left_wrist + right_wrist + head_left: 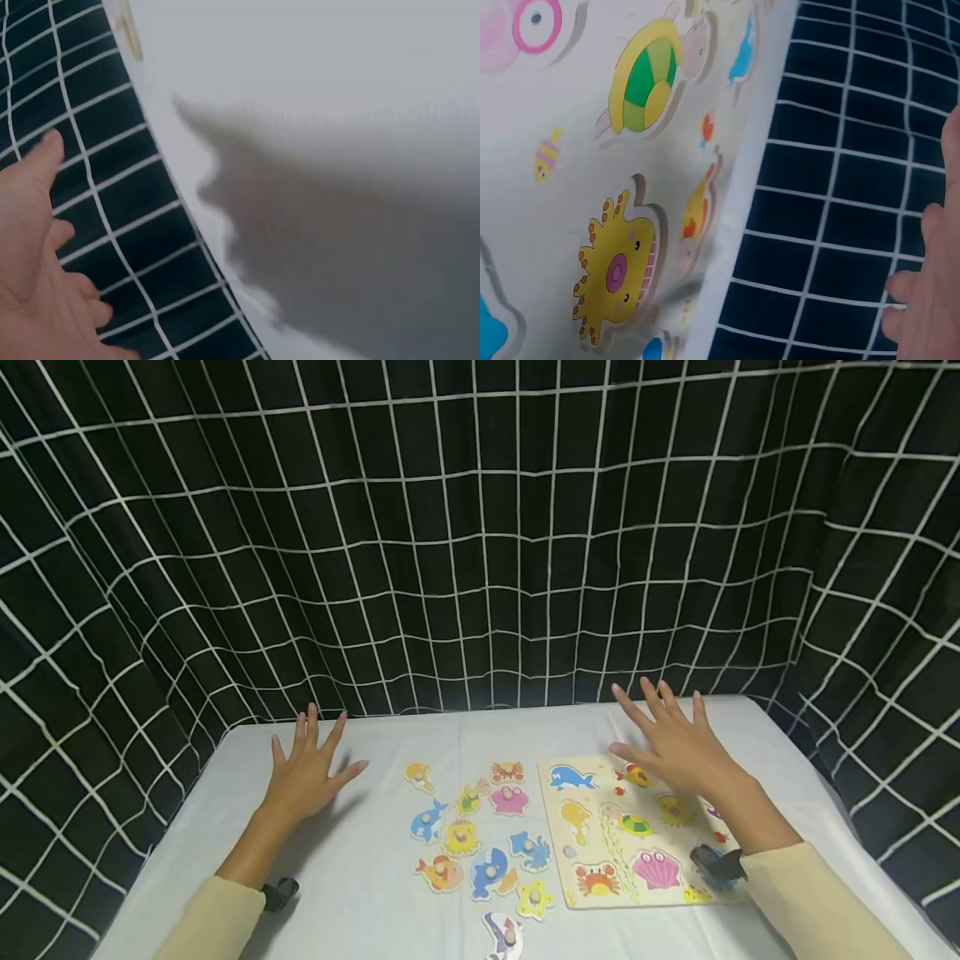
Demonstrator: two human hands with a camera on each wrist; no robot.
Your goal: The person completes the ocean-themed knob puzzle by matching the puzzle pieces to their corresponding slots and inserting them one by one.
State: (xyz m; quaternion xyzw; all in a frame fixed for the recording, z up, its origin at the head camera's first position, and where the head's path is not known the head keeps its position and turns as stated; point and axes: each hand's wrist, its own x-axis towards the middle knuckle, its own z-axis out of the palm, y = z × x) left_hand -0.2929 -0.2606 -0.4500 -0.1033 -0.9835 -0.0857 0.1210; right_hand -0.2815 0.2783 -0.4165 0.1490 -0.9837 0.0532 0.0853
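My left hand (303, 777) hovers over the white cloth at the left, fingers spread and holding nothing; its shadow falls on the cloth in the left wrist view. Above the far part of a wooden puzzle board (553, 827) is my right hand (678, 747), fingers also spread and holding nothing. The board has sea-animal recesses, such as a crab (597, 879), a pink shell (657, 869) and a turtle (645, 79). Between the hands lie several loose knobbed pieces, among them a blue dolphin (483, 870), a yellow starfish (535, 900), a pink shell piece (509, 800) and a crab piece (507, 772).
A table under a white cloth (360, 893) carries everything. Black curtain with a white grid (480, 552) stands behind it and along both sides. A purple-and-white piece (504, 935) lies nearest the front edge. Dark wrist cameras (280, 894) are strapped at both sleeves.
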